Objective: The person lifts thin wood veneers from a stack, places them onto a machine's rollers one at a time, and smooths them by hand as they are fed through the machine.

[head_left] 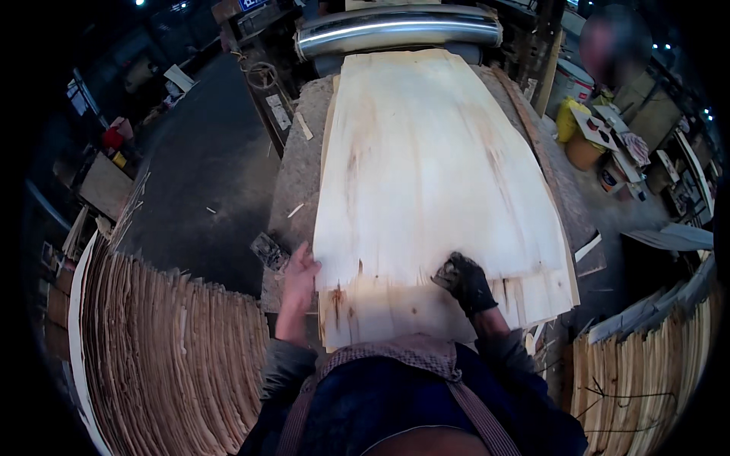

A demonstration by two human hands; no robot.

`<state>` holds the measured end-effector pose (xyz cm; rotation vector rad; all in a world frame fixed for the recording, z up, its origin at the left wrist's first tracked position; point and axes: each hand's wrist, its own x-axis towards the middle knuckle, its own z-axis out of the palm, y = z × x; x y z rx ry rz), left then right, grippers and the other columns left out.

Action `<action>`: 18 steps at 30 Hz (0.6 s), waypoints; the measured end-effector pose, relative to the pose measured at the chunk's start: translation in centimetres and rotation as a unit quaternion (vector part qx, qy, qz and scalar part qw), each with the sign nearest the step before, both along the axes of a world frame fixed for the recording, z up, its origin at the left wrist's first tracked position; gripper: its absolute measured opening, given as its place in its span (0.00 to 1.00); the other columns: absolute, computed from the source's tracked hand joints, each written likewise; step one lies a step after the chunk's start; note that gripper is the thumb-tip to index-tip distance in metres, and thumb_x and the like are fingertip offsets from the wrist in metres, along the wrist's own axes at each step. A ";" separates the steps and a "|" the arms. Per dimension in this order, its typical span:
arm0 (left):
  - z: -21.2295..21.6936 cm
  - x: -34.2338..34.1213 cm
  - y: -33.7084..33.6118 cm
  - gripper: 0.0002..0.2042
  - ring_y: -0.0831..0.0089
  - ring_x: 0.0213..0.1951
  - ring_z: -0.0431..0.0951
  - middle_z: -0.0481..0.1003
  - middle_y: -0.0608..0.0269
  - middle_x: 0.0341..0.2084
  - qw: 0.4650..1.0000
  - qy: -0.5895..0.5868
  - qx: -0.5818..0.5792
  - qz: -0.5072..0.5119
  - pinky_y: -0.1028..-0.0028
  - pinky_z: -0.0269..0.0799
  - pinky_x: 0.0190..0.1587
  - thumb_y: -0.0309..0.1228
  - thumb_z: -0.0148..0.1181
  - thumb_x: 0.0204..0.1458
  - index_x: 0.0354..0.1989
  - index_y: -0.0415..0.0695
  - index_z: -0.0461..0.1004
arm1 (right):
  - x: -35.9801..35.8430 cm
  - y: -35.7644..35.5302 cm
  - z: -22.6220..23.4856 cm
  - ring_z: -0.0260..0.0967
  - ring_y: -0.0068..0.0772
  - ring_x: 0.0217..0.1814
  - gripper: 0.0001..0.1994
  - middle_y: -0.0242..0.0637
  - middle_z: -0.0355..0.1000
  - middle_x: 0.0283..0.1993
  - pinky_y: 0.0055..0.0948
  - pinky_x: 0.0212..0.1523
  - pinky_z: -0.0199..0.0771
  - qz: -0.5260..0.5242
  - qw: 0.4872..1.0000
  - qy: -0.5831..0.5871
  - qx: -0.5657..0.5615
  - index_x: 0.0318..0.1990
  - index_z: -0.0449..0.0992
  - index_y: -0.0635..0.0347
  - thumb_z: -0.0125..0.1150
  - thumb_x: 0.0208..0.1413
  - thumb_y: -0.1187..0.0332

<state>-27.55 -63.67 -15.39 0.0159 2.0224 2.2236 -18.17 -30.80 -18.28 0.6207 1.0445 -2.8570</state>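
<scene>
A pale wood veneer sheet [433, 167] with brown streaks lies lengthwise on the worktable, on top of other veneer sheets [395, 311] whose near ends stick out toward me. My left hand [302, 272] is bare and slightly blurred; it is at the near left corner of the top sheet, fingers stretched out and apart. On my right hand [464, 283] is a dark glove. Its fingers are curled at the near edge of the top sheet and appear to pinch it; the fingertips are partly hidden.
Beyond the sheets, a shiny metal roller [399, 34] spans the table's far end. Tall stacks of veneer stand on edge at my left [175, 342] and right [646, 365]. Wood scraps [295, 210] lie along the table's left side. A yellow bag [568, 120] and buckets [584, 152] stand farther right.
</scene>
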 end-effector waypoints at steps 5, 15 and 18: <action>-6.6 1.3 0.7 0.29 0.55 0.51 0.66 0.63 0.43 0.49 0.945 0.037 -0.324 -0.032 0.68 0.61 0.53 0.26 0.55 0.43 0.57 0.38 0.55 | -8.5 2.2 0.1 0.68 0.36 0.29 0.06 0.35 0.66 0.24 0.44 0.41 0.73 -0.012 0.999 0.032 0.004 0.32 0.68 0.59 0.49 0.54 0.67; -5.0 3.2 2.6 0.32 0.61 0.52 0.63 0.56 0.50 0.55 0.963 -0.042 -0.265 0.003 0.71 0.63 0.51 0.26 0.56 0.44 0.59 0.38 0.49 | -21.1 5.2 -2.4 0.59 0.51 0.55 0.16 0.49 0.61 0.52 0.49 0.55 0.62 0.010 0.982 0.167 -0.085 0.46 0.63 0.64 0.52 0.53 0.66; -6.5 3.0 1.0 0.31 0.68 0.49 0.66 0.61 0.56 0.52 0.988 -0.150 -0.020 0.007 0.74 0.65 0.48 0.21 0.52 0.45 0.60 0.39 0.49 | -17.5 2.6 -1.3 0.59 0.52 0.56 0.16 0.51 0.60 0.53 0.49 0.56 0.61 0.031 0.991 0.094 -0.091 0.50 0.61 0.64 0.49 0.55 0.68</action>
